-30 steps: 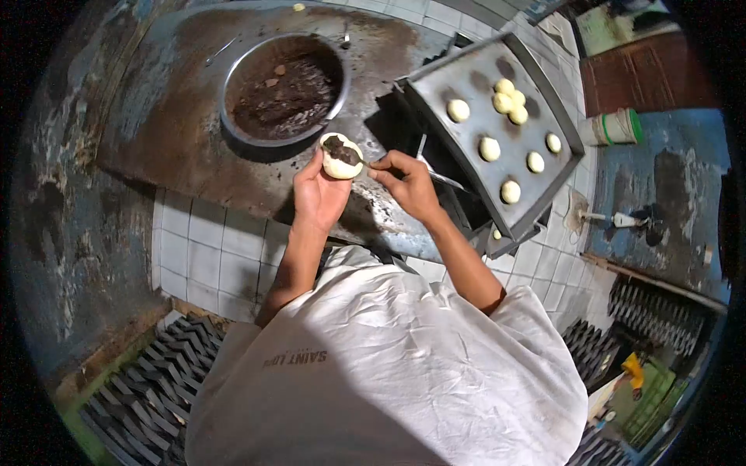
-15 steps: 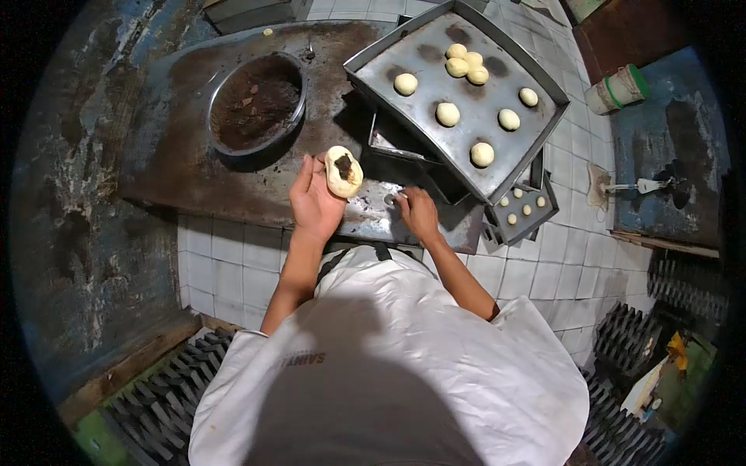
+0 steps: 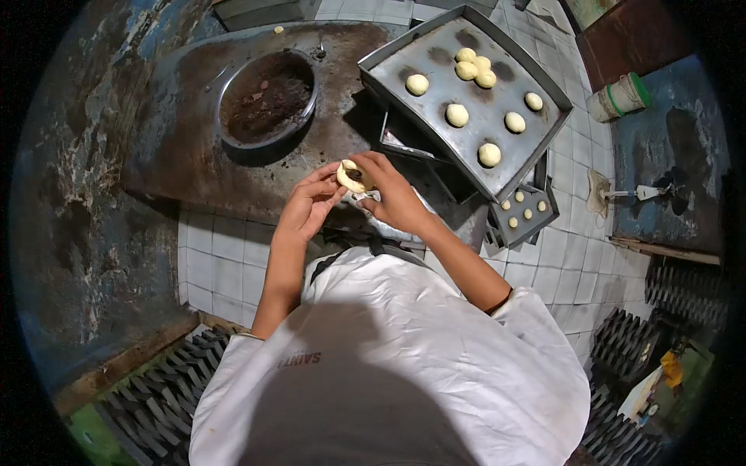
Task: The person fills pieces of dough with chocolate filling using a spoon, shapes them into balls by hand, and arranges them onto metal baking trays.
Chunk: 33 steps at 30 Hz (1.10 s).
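Observation:
A pale dough piece [image 3: 350, 184] with dark filling in its middle is held between both hands above the table's front edge. My left hand [image 3: 311, 203] grips it from the left, fingers at its rim. From the right, my right hand [image 3: 391, 196] curls its fingers over the dough's upper edge. Its edges are partly folded up around the filling. Beyond the hands, to the left, a metal bowl [image 3: 313, 99] holds dark crumbly filling. Several dough balls [image 3: 457, 116] sit on a raised metal tray [image 3: 423, 48] at the right, some clustered together.
The stained table [image 3: 179, 159] extends left to a worn wall. Below the large tray is a smaller tray [image 3: 530, 227] with several dough balls. A white bucket [image 3: 619, 99] with a green rim stands at the right. A small dough bit [image 3: 279, 29] lies at the table's back.
The spoon-like tool has left my right hand, which has moved left onto the dough. The dough's edges have been drawn up around the filling. The view has shifted, revealing the lower tray.

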Each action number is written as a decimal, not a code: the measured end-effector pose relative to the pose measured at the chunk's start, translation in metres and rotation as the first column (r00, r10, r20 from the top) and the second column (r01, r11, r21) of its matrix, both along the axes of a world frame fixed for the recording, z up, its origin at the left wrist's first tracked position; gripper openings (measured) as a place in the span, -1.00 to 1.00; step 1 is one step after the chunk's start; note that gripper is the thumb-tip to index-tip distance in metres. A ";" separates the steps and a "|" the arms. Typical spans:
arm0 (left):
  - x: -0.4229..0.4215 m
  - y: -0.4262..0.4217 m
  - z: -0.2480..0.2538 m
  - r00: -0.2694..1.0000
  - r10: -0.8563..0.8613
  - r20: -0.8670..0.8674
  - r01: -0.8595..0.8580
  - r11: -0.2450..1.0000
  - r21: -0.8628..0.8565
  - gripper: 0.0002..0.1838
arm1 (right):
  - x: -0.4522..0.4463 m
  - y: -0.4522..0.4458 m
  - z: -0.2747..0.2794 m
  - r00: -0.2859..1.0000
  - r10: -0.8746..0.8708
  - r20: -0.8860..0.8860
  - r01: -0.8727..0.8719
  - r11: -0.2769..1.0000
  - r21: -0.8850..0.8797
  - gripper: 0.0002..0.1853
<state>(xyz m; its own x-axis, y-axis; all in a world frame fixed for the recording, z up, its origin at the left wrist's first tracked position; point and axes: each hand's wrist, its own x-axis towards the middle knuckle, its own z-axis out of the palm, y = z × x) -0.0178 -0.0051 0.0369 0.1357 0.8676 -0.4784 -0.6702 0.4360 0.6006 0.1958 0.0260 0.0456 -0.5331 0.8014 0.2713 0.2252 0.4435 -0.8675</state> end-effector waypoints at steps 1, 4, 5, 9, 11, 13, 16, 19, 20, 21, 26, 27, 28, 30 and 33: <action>-0.006 0.001 0.000 1.000 0.006 0.005 -0.006 1.000 0.005 -0.55 | -0.009 -0.003 0.005 0.999 -0.032 0.034 0.032 0.999 0.017 -0.20; -0.022 0.003 0.009 0.999 0.043 -0.006 -0.043 0.999 0.019 -0.50 | -0.034 -0.004 0.004 0.991 -0.095 0.093 0.084 0.990 0.114 -0.28; -0.028 0.002 0.014 0.997 0.041 -0.068 -0.038 0.998 0.040 -0.50 | -0.041 -0.005 0.001 0.985 -0.130 0.112 0.108 0.977 0.186 -0.34; -0.046 -0.002 0.029 0.967 0.115 -0.229 -0.081 0.985 0.152 -0.53 | -0.066 -0.005 -0.001 0.988 -0.132 0.082 0.111 0.968 0.223 -0.36; -0.050 0.000 0.021 0.941 0.229 -0.250 -0.175 0.960 0.219 -0.55 | -0.083 -0.002 0.002 0.992 -0.110 -0.061 0.120 0.975 0.185 -0.42; -0.048 0.001 0.015 0.882 0.402 -0.245 -0.324 0.896 0.303 -0.60 | -0.101 -0.007 0.028 0.990 -0.138 -0.028 0.140 0.985 0.096 -0.48; -0.047 0.001 0.017 0.874 0.481 -0.068 -0.442 0.846 0.299 -0.64 | -0.119 -0.008 0.038 0.980 -0.193 0.042 0.187 0.975 0.124 -0.55; -0.061 0.000 0.026 0.918 0.394 0.035 -0.380 0.854 0.354 -0.65 | -0.125 -0.002 0.043 0.967 -0.211 0.141 0.176 0.958 0.228 -0.45; -0.068 -0.001 0.031 0.945 0.303 0.125 -0.328 0.859 0.392 -0.63 | -0.129 0.001 0.045 0.965 -0.219 0.145 0.182 0.955 0.234 -0.45; -0.074 -0.002 0.035 0.971 0.220 0.091 -0.236 0.847 0.476 -0.61 | -0.133 0.004 0.052 0.958 -0.284 0.041 0.272 0.945 0.178 -0.50; -0.082 0.001 0.046 0.978 0.129 0.165 -0.201 0.801 0.564 -0.62 | -0.153 0.007 0.063 0.938 -0.276 -0.211 0.181 0.907 -0.381 -0.75; -0.086 0.004 0.046 0.980 0.157 0.123 -0.199 0.823 0.532 -0.63 | -0.159 0.002 0.065 0.909 -0.364 -0.206 0.243 0.860 -0.449 -0.77; -0.089 0.008 0.046 0.980 0.184 0.078 -0.198 0.843 0.501 -0.63 | -0.166 -0.001 0.064 0.903 -0.376 -0.206 0.255 0.857 -0.447 -0.77; -0.094 0.008 0.042 0.970 0.178 0.164 -0.232 0.880 0.416 -0.69 | -0.179 -0.009 0.063 0.850 -0.513 -0.123 0.471 0.843 -0.260 -0.76; -0.110 0.014 0.025 0.971 0.185 0.155 -0.208 0.967 0.147 -0.72 | -0.191 -0.018 0.067 0.858 -0.494 -0.139 0.482 0.869 -0.109 -0.71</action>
